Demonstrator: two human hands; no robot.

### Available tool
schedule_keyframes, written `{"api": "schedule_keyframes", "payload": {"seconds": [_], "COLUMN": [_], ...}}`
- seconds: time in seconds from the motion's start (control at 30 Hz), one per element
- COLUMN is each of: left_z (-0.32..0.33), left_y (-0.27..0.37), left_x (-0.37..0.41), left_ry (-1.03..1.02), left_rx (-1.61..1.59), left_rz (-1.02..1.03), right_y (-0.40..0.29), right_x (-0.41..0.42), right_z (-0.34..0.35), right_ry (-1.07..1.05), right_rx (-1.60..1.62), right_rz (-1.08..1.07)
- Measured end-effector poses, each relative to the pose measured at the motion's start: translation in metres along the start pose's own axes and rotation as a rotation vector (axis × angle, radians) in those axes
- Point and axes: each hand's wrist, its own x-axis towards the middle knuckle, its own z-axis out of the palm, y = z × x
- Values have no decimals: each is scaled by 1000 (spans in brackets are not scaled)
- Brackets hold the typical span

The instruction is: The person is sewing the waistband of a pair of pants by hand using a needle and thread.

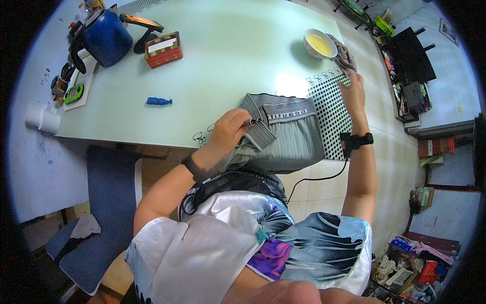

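Note:
My left hand (229,127) pinches a folded part of the striped waistband of a grey garment (292,140). The garment lies over the table's near edge and hangs towards my lap. Lettering runs along its waistband. Out to the right, my right hand (355,91) is raised beside the table edge, thumb and fingers apart. Its fingertips appear close to a crumpled brown cloth (344,55); contact is unclear, and I see nothing between them. Left of the garment lies a small blue bundle (158,101), perhaps wound thread, with a thin point at one end.
On the pale table (228,57) stand a patterned bowl of yellow liquid (319,45), a red tin box (164,51), a blue kettle (108,38), a device on a stand (142,22) and a white mug (43,118). A blue chair (110,201) stands left. A black cable (319,178) trails from my right wrist.

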Motion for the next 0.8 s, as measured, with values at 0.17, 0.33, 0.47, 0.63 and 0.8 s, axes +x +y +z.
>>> {"api": "schedule_keyframes", "payload": {"seconds": [0.17,0.33,0.47,0.63,0.8], "left_z": [-5,-7,-7,-4,-5], "left_y": [7,10,8,6,8], "left_x": [1,0,-3,-4,1], "left_ry": [-65,-49,-32,-33,33], "left_rx": [-10,5,35,13,-106], "left_rz": [68,97,93,70,-129], "right_y": [-128,-181,-192,-188,-195], "right_x": [-31,-52,-55,-59,-51], "right_z": [13,35,38,46,35], "right_ry": [-630,-920,-983,-1047,-770], "right_rx": [629,713,923,1171,1397], "right_rz": [3,-57,153,332,462]}}
